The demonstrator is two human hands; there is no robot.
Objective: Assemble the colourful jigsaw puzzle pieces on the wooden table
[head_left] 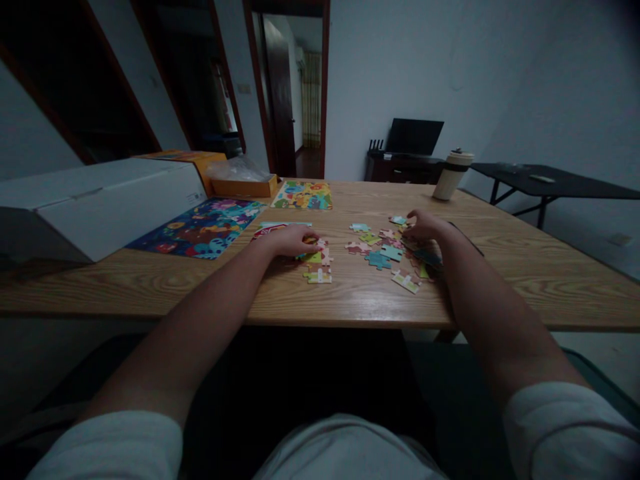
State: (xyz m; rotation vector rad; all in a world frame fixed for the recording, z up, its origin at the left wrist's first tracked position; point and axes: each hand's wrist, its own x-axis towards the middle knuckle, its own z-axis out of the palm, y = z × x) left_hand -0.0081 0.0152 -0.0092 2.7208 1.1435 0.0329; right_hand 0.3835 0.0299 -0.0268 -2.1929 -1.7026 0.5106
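My left hand (pixel 294 240) is closed at the fingertips on a small puzzle piece (pixel 311 239). It rests over a joined strip of puzzle pieces (pixel 318 275), partly hidden by my fingers. To the right, my right hand (pixel 426 225) reaches over a loose pile of puzzle pieces (pixel 391 252), fingers bent and apart. A pale blue piece (pixel 399 220) lies by its fingertips; part of the pile is hidden beneath the palm. One yellow-green piece with a white mark (pixel 405 281) lies at the pile's near edge.
On the wooden table (pixel 360 300) stand a white box (pixel 125 200), an orange box tray (pixel 245 187) with clear plastic, and a lidded cup (pixel 453 177). A dark blue picture sheet (pixel 200 227) and a yellow one (pixel 303 195) lie flat. A black table (pixel 565 181) stands right.
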